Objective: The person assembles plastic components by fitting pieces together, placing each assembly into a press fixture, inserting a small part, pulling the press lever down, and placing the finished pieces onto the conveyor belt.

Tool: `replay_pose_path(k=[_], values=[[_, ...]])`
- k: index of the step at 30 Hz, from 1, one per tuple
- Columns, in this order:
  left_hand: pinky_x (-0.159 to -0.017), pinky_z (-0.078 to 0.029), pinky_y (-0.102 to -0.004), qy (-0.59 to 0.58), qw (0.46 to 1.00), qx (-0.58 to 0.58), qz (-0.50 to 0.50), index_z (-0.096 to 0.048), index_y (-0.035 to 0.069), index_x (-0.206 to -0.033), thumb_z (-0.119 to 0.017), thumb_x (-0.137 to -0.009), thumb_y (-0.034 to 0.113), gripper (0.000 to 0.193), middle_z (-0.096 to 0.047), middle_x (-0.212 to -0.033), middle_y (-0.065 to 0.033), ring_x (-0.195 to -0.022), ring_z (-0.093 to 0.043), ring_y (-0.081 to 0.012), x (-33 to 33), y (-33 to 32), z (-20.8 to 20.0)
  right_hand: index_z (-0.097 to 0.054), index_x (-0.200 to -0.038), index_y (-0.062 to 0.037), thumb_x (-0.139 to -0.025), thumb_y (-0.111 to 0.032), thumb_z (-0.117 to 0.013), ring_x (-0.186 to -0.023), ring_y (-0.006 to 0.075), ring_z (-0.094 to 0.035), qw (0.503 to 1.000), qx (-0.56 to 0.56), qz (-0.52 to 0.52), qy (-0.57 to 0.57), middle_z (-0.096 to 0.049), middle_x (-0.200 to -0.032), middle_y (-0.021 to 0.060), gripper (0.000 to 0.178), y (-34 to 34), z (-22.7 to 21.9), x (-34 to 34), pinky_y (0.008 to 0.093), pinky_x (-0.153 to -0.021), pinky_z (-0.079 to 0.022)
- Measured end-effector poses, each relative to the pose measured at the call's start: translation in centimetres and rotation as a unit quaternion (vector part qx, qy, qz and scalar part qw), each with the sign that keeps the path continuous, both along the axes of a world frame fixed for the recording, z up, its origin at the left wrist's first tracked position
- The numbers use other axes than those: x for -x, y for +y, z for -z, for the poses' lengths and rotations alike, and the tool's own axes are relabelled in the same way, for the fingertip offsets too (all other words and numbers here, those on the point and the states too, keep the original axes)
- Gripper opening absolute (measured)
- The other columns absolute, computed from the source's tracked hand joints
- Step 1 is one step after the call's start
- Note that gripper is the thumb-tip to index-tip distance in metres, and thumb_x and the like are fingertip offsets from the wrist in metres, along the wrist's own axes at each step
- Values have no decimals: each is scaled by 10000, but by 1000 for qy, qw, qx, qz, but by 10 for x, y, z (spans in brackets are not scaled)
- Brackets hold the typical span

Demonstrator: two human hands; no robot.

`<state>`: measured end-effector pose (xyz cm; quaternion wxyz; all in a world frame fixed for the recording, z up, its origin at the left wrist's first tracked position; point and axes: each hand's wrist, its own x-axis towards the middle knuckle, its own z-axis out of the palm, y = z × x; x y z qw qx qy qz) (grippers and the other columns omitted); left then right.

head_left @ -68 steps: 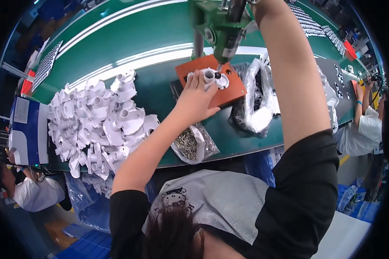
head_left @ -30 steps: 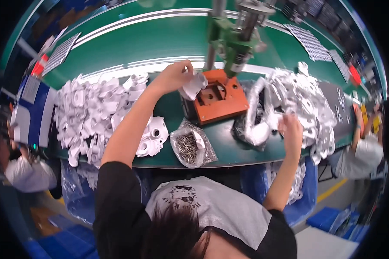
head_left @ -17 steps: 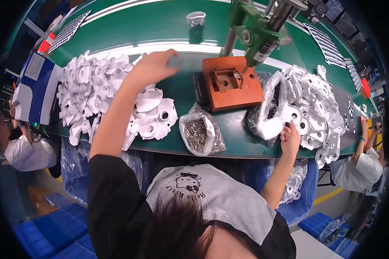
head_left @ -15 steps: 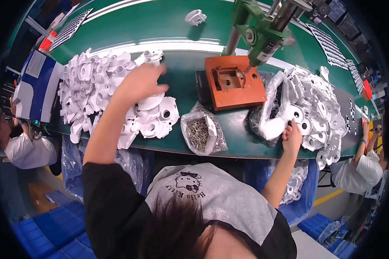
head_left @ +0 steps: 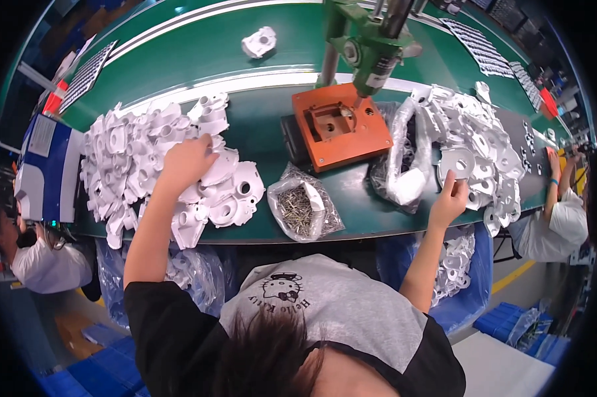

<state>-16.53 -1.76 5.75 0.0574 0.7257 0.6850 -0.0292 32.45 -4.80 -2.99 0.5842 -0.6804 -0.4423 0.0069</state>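
My left hand (head_left: 187, 163) rests on a wide heap of white moulded plastic parts (head_left: 139, 142), thumb and forefinger apart. Whether its hidden fingers touch one part firmly does not show. My right hand (head_left: 449, 202) pinches the lower edge of a white round plastic part (head_left: 456, 163) with a large hole, held at the near left side of a second heap of white parts (head_left: 487, 165). Between the hands stand an orange fixture block (head_left: 341, 129) under a green press (head_left: 371, 49), and an opened clear bag of metal screws (head_left: 297, 206).
Next to the right heap lies a clear plastic bag (head_left: 408, 175) with dark contents. One white part (head_left: 259, 42) sits on the green belt beyond. A blue and white machine (head_left: 50, 169) stands far left. Lined bins with white parts are below the table edge; other people work at both sides.
My left hand has come down onto the left heap. My right hand now holds the round part with its hole showing more openly. The part on the belt has shifted left; the whole view has turned slightly.
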Motion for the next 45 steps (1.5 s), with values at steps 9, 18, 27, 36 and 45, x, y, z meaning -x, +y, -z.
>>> replay_pose_path(k=[9,18,27,36,45], values=[[-678,-465,-258,-509,848,-122,80,-541,15,-1051,-567,-804,-17,250,-588,-864,-60,-758,-584,-125,-49,-19,-25,-565,-767,-15,-798,-70,-655,-808,153,-557,970,10,-242,7,-565,-878,81,111,-30,-84,72,260,-700,-450],[-890,-426,-283,-687,695,-176,115,-481,12,-1228,-560,-874,16,363,-521,-1088,-99,-977,-534,-168,-158,-58,6,-556,-854,-25,-732,-43,-713,-915,258,-576,875,-118,-464,-73,-584,-1020,148,199,-27,-93,170,341,-807,-468],[-912,-417,-280,-792,608,-49,31,-436,-18,-1277,-499,-945,112,362,-524,-1196,-91,-1057,-523,-143,-169,-56,26,-445,-938,-47,-719,0,-678,-988,211,-510,843,-64,-526,95,-499,-1069,146,323,-23,-52,173,322,-833,-445],[-899,-426,-295,-825,564,-36,-14,-311,4,-1283,-518,-929,90,419,-527,-1179,-170,-1025,-530,-150,-187,-58,19,-441,-1001,-35,-736,-37,-667,-760,228,-533,866,-62,-496,7,-496,-958,128,348,-11,-58,169,306,-691,-459],[-536,-438,-257,-559,810,-108,143,-507,3,-931,-602,-879,156,187,-612,-687,-91,-594,-592,-141,-183,-30,-10,-404,-1081,-6,-949,-93,-369,-827,254,-614,812,-92,-522,244,-608,-959,183,162,-10,-52,124,407,-778,-497]])
